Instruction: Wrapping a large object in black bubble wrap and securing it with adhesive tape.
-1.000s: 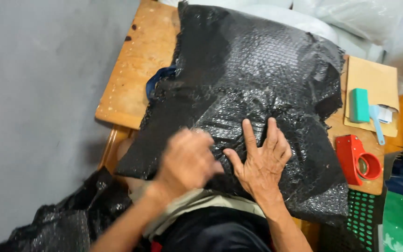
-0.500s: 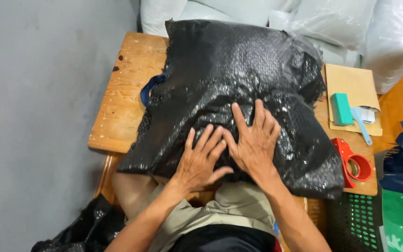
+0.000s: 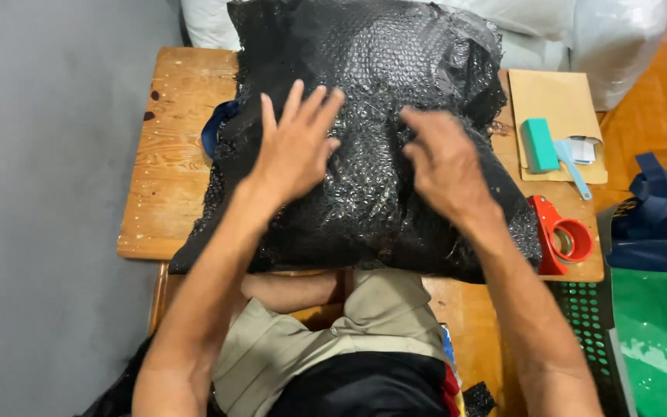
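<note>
A large bundle wrapped in black bubble wrap [image 3: 372, 93] covers most of a small wooden table [image 3: 171, 170]. My left hand [image 3: 296, 143] lies flat on its left half, fingers spread and pointing away from me. On the right half rests my right hand [image 3: 443, 164], fingers bent and pressing into the wrap. Neither hand grips anything. A dark blue strap [image 3: 216, 127] sticks out from under the bundle's left side.
A brown envelope [image 3: 553, 100] with a teal block [image 3: 539, 144] and a light blue tool [image 3: 570, 164] lies at the table's right. A red tape dispenser [image 3: 559, 234] sits at the right front corner. White bags [image 3: 604, 38] stand behind; a green crate [image 3: 658, 340] is at right.
Both hands have slid away from me up the bundle and moved apart, left hand to the left, right hand to the right. The view has shifted closer over the table.
</note>
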